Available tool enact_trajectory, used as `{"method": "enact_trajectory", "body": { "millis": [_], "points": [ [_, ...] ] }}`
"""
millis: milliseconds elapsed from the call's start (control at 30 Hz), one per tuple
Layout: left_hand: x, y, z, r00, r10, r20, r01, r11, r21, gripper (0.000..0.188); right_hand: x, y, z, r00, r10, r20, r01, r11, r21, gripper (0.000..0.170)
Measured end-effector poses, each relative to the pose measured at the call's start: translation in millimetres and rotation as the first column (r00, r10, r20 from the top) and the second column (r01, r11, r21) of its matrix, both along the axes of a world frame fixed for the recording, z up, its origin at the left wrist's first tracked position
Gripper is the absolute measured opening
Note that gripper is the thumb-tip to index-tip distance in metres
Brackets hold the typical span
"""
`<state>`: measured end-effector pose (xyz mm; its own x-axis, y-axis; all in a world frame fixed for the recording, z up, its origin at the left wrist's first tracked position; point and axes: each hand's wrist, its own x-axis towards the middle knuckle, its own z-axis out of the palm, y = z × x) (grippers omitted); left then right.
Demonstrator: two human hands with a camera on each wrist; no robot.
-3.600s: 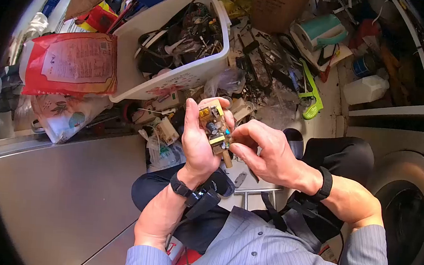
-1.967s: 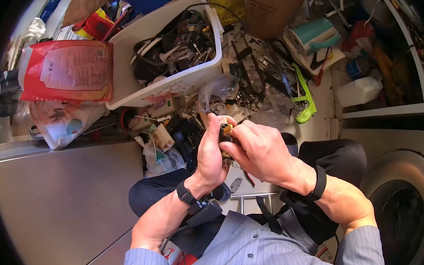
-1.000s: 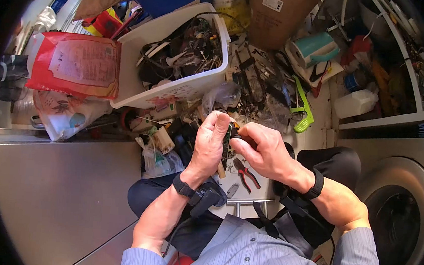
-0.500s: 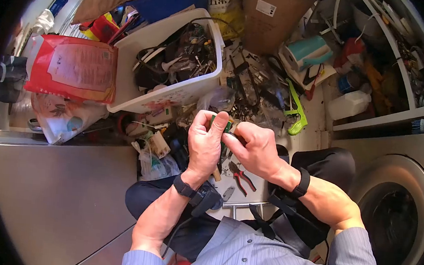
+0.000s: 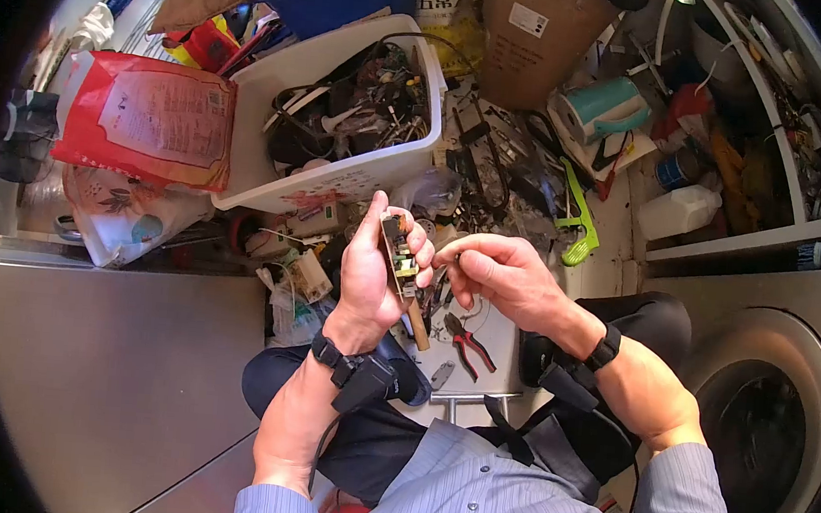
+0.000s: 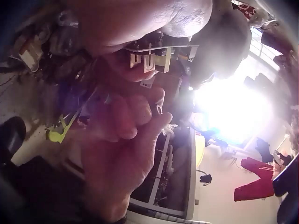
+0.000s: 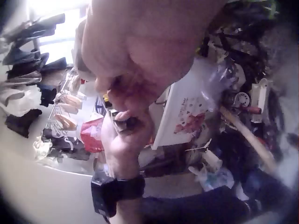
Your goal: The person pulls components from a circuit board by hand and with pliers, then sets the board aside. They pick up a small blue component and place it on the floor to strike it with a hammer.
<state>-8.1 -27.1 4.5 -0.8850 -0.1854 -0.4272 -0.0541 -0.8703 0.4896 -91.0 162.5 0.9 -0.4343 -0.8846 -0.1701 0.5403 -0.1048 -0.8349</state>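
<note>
In the head view my left hand [image 5: 368, 271] grips a small circuit board [image 5: 401, 258], its component side turned up and right. Black, yellow and green parts stand on it. Two slotted metal tabs [image 6: 149, 61] stick out from the board in the left wrist view. Just to the right, my right hand [image 5: 510, 279] is apart from the board. Its thumb and forefinger pinch a tiny dark piece [image 6: 159, 109], too small to identify. Below the hands, red-handled pliers [image 5: 469, 345] lie on the floor, with a wooden handle [image 5: 419, 326] to their left.
A white bin [image 5: 330, 178] full of cables and scrap stands ahead, a red bag [image 5: 151, 120] at its left. Loose parts and a lime-green tool [image 5: 579, 217] litter the floor. A teal kettle [image 5: 601, 108] is farther back. A front-loading washer [image 5: 754, 419] flanks the right.
The board was turned about between both hands and stood edge-on; now its component side shows again. The right hand has drawn back from it, with a tiny piece between its fingertips.
</note>
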Motion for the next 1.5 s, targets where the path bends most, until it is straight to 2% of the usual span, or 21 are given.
{"method": "enact_trajectory", "body": {
  "millis": [33,67,100,167,267,500,567,633,733,800,933,1000,1133,1233,1300,1333,1367,1433,1467,1500],
  "points": [
    [1,0,0,1.0,-0.014,-0.004,0.014,1.0,-0.001,0.042,-1,-1,-2,0.985,0.035,0.167,-0.02,0.996,-0.089,0.034],
    [1,0,-1,1.0,-0.027,-0.007,0.027,1.0,-0.001,0.042,-3,-1,-6,0.974,0.078,0.213,-0.042,0.985,-0.167,0.042],
    [1,-1,-1,1.0,-0.027,-0.008,0.027,1.0,0.001,0.042,-4,-1,-5,0.974,0.078,0.212,-0.043,0.985,-0.165,0.042],
    [3,-2,-3,0.997,-0.056,-0.044,0.059,0.996,0.063,0.043,-5,-2,-4,0.896,0.169,0.41,-0.061,0.963,-0.264,0.044],
    [4,-3,-2,0.995,-0.063,-0.074,0.072,0.99,0.119,0.045,-1,-4,-2,0.898,0.147,0.415,-0.065,0.977,-0.205,0.045],
    [5,-2,-2,0.992,-0.072,-0.107,0.086,0.987,0.135,0.05,0,-7,0,0.891,0.214,0.4,-0.118,0.961,-0.25,0.045],
    [4,-3,-5,0.991,-0.079,-0.109,0.096,0.982,0.16,0.052,2,-7,4,0.899,0.138,0.415,-0.08,0.985,-0.156,0.043],
    [5,-4,-4,0.991,-0.08,-0.104,0.098,0.978,0.187,0.054,3,-8,1,0.909,0.125,0.399,-0.072,0.986,-0.147,0.04],
    [5,-6,-5,0.982,-0.077,-0.174,0.147,0.891,0.43,0.059,2,-6,-8,0.918,0.109,0.381,-0.055,0.987,-0.148,0.036],
    [7,-4,-3,0.978,-0.086,-0.19,0.165,0.875,0.456,0.06,2,-6,-9,0.932,0.08,0.353,-0.056,0.995,-0.079,0.029],
    [9,-2,0,0.964,-0.082,-0.254,0.2,0.851,0.485,0.066,6,-4,1,0.937,0.1,0.335,-0.086,0.995,-0.057,0.026],
    [8,-2,0,0.956,-0.083,-0.281,0.217,0.844,0.49,0.07,7,-3,4,0.962,0.096,0.256,-0.099,0.995,0.001,0.025],
    [7,-3,5,0.95,-0.111,-0.292,0.244,0.849,0.47,0.072,4,0,8,0.972,0.112,0.207,-0.108,0.994,-0.03,0.024],
    [5,-2,5,0.94,-0.146,-0.309,0.273,0.864,0.423,0.073,4,1,19,0.986,0.081,0.148,-0.09,0.994,0.057,0.022],
    [5,2,4,0.968,-0.145,-0.204,0.195,0.948,0.252,0.071,11,-3,30,0.998,0.004,-0.06,0.003,0.993,0.115,0.02],
    [5,2,1,0.965,-0.155,-0.21,0.194,0.965,0.177,0.067,13,-3,29,0.997,-0.003,-0.082,0.015,0.99,0.14,0.017],
    [5,6,-2,0.965,-0.16,-0.207,0.198,0.963,0.181,0.067,16,-3,23,0.997,-0.009,-0.079,0.02,0.989,0.143,0.017],
    [4,13,-5,0.996,-0.062,-0.071,0.063,0.998,0.009,0.063,23,-5,13,0.88,-0.103,-0.465,0.192,0.97,0.15,0.016],
    [4,15,-4,0.995,-0.074,-0.072,0.072,0.997,-0.031,0.058,24,-6,12,0.74,-0.162,-0.653,0.272,0.96,0.07,0.016],
    [3,18,-6,0.994,-0.08,-0.072,0.078,0.997,-0.029,0.058,25,-8,14,0.738,-0.165,-0.654,0.278,0.958,0.072,0.016]
  ]
}}
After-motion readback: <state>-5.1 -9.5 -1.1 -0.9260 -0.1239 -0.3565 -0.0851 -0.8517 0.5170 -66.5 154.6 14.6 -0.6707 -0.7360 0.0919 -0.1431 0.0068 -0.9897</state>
